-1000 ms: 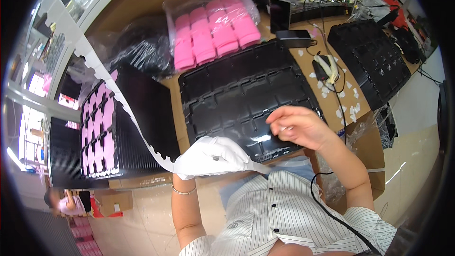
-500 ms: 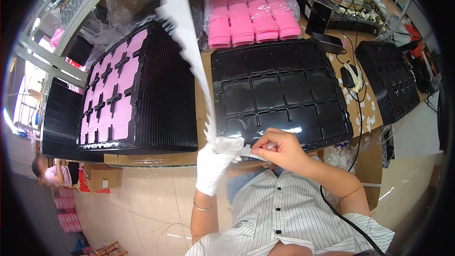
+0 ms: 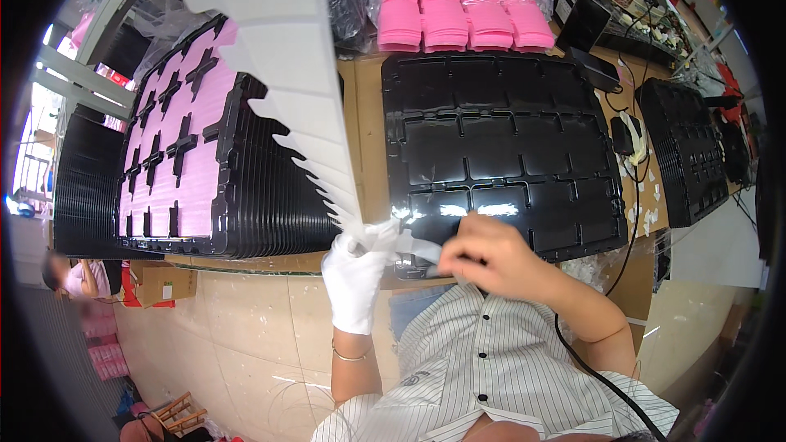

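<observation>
Peeling a label off a white strip

Holding: left hand (image 3: 354, 278), white-gloved, fingers clenched on the lower end of a long white strip (image 3: 282, 74) with a notched right edge. The strip rises from the glove up and to the left, out past the top of the view, crossing in front of the pink-filled tray stack (image 3: 196, 147).

Picking: right hand (image 3: 491, 258), bare, fingers pinched together on a small white piece at the strip's lower end, just beside the glove; whether it is already free of the strip cannot be told.

Location: both hands sit at the near edge of the desk (image 3: 367, 139), over the front rim of the black tray (image 3: 499, 147), whose pockets show empty.

Step, as judged: a piece is being lifted from the strip's end, the tray being the nearest place to take it. The next move calls for a steady left grip while the right pulls cleanly away, without tearing or folding the piece.

Nearby: bagged pink pads (image 3: 463, 0) at the far side; a second black tray (image 3: 684, 147) to the right.

Change from half a second ago: the strip stands closer and larger, the view sits nearer the trays, and the right hand has closed up to the glove; a second ago it lay flat on the tray.
</observation>
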### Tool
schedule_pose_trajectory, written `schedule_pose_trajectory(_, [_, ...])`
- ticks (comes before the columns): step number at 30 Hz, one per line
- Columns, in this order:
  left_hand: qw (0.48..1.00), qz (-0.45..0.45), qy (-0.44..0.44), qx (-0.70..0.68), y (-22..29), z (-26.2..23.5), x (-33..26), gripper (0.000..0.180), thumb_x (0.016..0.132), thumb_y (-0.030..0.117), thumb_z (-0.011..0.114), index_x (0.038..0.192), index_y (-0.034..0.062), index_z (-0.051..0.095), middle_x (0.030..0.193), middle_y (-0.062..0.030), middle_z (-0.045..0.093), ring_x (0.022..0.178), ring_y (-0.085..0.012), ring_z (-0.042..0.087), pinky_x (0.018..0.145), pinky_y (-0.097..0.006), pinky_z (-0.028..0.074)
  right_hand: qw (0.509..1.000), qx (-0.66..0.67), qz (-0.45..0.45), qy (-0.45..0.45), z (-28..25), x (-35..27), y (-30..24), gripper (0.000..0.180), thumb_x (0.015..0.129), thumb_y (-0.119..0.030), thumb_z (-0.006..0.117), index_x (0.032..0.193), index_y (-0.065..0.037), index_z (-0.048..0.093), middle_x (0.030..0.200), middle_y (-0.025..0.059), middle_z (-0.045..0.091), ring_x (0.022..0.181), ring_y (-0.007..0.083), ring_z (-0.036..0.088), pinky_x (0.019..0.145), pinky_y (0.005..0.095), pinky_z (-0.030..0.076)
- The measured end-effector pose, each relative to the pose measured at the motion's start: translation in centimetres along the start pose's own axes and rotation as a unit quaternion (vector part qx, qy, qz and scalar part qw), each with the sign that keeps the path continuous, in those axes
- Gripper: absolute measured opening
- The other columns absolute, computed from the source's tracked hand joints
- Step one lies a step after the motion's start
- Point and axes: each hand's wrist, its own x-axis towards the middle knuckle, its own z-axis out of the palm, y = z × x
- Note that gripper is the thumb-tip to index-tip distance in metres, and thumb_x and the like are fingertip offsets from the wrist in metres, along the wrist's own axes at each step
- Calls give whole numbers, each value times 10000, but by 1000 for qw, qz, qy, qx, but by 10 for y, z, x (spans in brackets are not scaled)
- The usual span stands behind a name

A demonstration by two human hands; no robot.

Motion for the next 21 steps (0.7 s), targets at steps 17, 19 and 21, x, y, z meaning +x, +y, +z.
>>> schedule_pose_trajectory(17, [975, -78, -206, -35, 11, -44, -8, 225, 773, 8, 812, 974, -50, 730, 852, -83, 731, 651, -98, 650, 584, -215, 509, 958, -225, 168, 54, -4, 22, 14, 130, 822, -119, 713, 806, -29, 620, 839, 116, 568, 857, 312, 579, 788, 416, 480])
schedule_pose_trajectory(19, [980, -90, -168, -54, 12, -39, -10, 228, 771, -3, 809, 980, -46, 732, 862, -85, 729, 656, -100, 649, 584, -211, 506, 944, -267, 184, 61, 1, 25, 11, 139, 805, -104, 712, 804, -21, 600, 852, 132, 570, 873, 319, 581, 812, 417, 484])
schedule_pose_trajectory(21, [982, -89, -161, -53, 11, -36, -11, 225, 772, -5, 808, 980, -46, 732, 868, -87, 729, 659, -99, 649, 587, -210, 506, 943, -271, 176, 80, 7, 22, 14, 144, 796, -93, 711, 807, -20, 587, 855, 135, 564, 869, 322, 577, 806, 418, 482])
